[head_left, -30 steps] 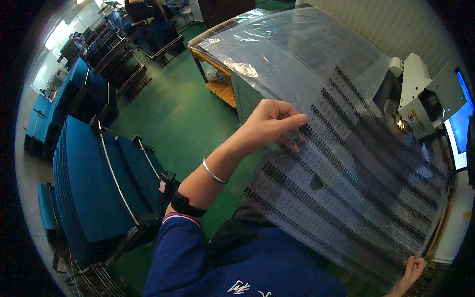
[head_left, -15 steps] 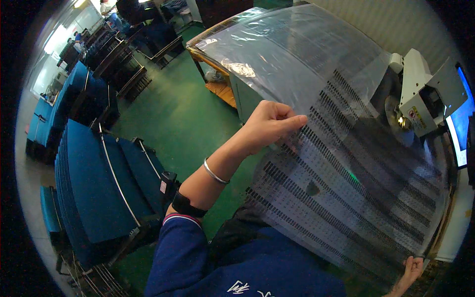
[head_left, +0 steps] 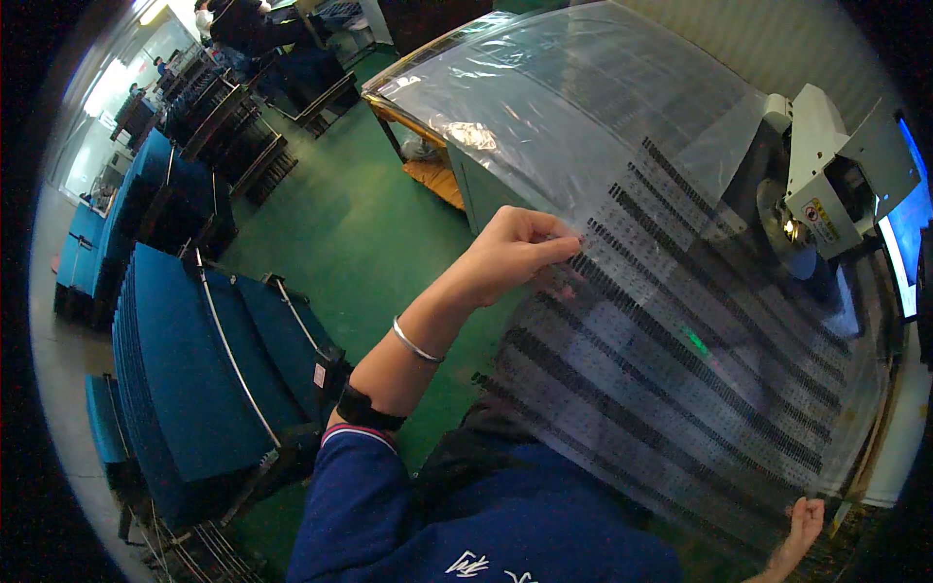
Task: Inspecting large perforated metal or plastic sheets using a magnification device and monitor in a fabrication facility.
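A large clear film sheet [head_left: 622, 340] printed with rows of small black marks stretches from the table across in front of my body. My left hand [head_left: 515, 255] pinches its left edge between thumb and forefinger, raised off the table. At the lower right, my right hand [head_left: 801, 530] has its fingers closed at the sheet's near right corner. Under and beyond the printed sheet lies more clear plastic film [head_left: 544, 97] on the table.
A pale machine head [head_left: 826, 189] with a round dark disc and a small light stands at the right, beside a lit screen [head_left: 899, 262]. Racks of blue panels [head_left: 180, 369] line the left on a green floor [head_left: 321, 194]. People work at the far left.
My left hand has moved slightly left and down with the film's edge. My right hand has shifted slightly left and up. The printed sheet has slid a little toward the left.
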`<control>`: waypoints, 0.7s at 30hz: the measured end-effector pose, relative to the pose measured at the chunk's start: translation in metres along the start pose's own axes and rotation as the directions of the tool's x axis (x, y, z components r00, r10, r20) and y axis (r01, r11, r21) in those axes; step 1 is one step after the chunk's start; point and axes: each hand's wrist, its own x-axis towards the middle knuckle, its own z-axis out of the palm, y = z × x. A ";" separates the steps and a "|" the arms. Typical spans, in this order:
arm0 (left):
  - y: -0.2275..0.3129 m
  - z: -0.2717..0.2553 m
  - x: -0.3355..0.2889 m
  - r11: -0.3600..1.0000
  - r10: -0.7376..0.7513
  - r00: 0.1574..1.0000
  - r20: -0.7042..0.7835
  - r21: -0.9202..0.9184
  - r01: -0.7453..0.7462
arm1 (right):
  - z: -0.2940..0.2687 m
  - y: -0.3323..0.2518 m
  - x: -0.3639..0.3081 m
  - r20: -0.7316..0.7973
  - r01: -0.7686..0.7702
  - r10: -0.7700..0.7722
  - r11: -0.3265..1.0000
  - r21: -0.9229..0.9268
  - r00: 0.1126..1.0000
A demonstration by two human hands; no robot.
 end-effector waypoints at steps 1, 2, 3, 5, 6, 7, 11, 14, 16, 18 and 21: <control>0.000 0.000 0.000 1.000 0.007 1.000 0.003 -0.010 -0.007 | -0.001 0.002 0.000 0.007 -0.025 0.025 1.000 0.009 1.000; 0.000 -0.001 0.000 1.000 0.015 1.000 0.005 -0.020 -0.015 | -0.003 0.004 0.001 0.015 -0.050 0.050 0.999 0.019 0.999; -0.002 -0.003 0.000 0.998 0.044 0.999 -0.005 0.042 -0.044 | -0.004 0.006 0.001 0.024 -0.075 0.074 0.997 0.029 0.997; -0.005 -0.009 0.002 0.981 0.104 0.994 -0.014 0.166 -0.100 | -0.004 0.012 0.002 0.029 -0.031 0.029 0.998 0.063 0.999; -0.002 -0.010 0.001 0.981 0.106 0.994 -0.031 0.169 -0.100 | -0.004 0.014 0.002 0.033 -0.008 0.006 0.997 0.081 0.999; 0.003 -0.009 -0.001 0.980 0.109 0.993 -0.048 0.173 -0.099 | -0.003 0.013 0.001 0.021 -0.013 0.012 0.996 0.089 1.000; 0.024 -0.018 -0.014 0.968 0.210 0.974 -0.084 0.159 -0.195 | -0.004 0.006 -0.003 -0.020 -0.088 0.090 0.993 0.084 0.996; 0.039 -0.032 -0.031 0.967 0.227 0.962 -0.152 0.152 -0.204 | 0.000 0.002 -0.007 -0.047 -0.077 0.081 0.993 0.092 0.996; 0.052 -0.039 -0.040 0.958 0.263 0.942 -0.208 0.169 -0.231 | 0.000 0.007 -0.010 -0.068 -0.084 0.089 0.994 0.075 0.994; 0.059 -0.054 -0.062 0.944 0.309 0.907 -0.286 0.209 -0.256 | 0.001 0.021 0.001 -0.048 -0.124 0.126 0.992 0.035 0.991; 0.057 -0.079 -0.078 0.920 0.370 0.864 -0.341 0.262 -0.291 | -0.002 0.031 -0.001 -0.116 -0.125 0.126 0.992 0.018 0.985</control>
